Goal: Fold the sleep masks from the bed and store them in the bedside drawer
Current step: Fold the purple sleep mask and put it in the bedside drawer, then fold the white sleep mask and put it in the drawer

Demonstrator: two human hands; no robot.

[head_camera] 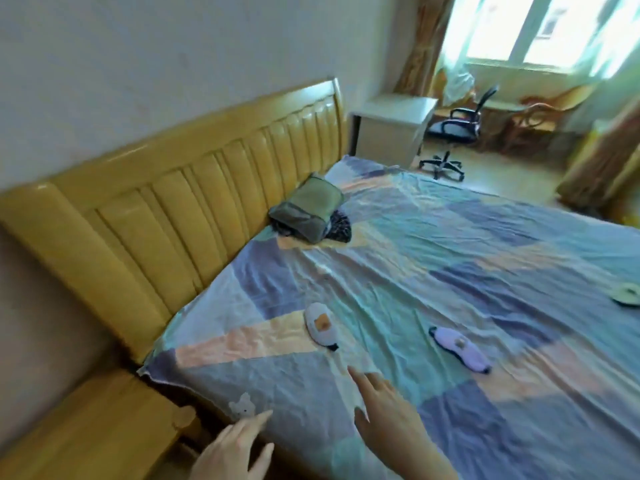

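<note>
Three sleep masks lie flat on the patchwork bed sheet (398, 244). A pale grey mask (319, 323) with an orange patch lies nearest the headboard. A lilac mask (459, 348) lies to its right, and a green one (627, 295) sits at the right edge of view. My right hand (388, 414) reaches over the sheet with fingers straight, a short way below the grey mask and holding nothing. My left hand (235, 448) hovers open by the bed's near corner. The yellow wooden bedside cabinet (86, 427) stands at the lower left; its drawer is not visible.
A yellow padded headboard (180, 202) runs along the wall. A green folded pillow (308, 207) on dark cloth lies at the head of the bed. Beyond the bed stand a white cabinet (391, 129), a black office chair (457, 126) and curtains by a bright window.
</note>
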